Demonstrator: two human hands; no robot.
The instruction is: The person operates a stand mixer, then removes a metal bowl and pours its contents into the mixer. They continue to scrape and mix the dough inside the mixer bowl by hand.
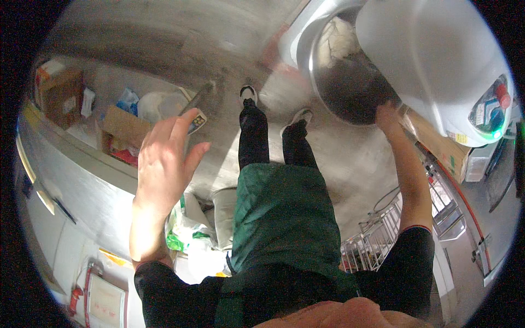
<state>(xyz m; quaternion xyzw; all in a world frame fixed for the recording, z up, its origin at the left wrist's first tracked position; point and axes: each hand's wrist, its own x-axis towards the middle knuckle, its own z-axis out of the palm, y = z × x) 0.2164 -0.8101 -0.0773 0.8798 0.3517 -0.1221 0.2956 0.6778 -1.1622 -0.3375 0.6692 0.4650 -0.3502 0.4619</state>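
Note:
At the right, a large steel mixing bowl [322, 82] sits under the head of a white mixer [432, 49]. A pale lump of dough [338, 42] lies at its far side. My right hand [387, 117] is at the bowl's near rim, its fingers drawn together there, partly hidden. My left hand [167, 153] is raised at the left, back of the hand up, thumb apart from the fingers. Just past its fingertips shows a small dark panel with yellowish marks [198, 121]. I cannot tell whether the fingers touch it.
Left of me, a shelf or counter holds a cardboard box [61, 98], an open carton [123, 128] and a clear tub [169, 104]. White and green bags [191, 227] stand by my left side. A metal rack [377, 235] is behind my right arm. A red-capped bottle [502, 95] is beside the mixer.

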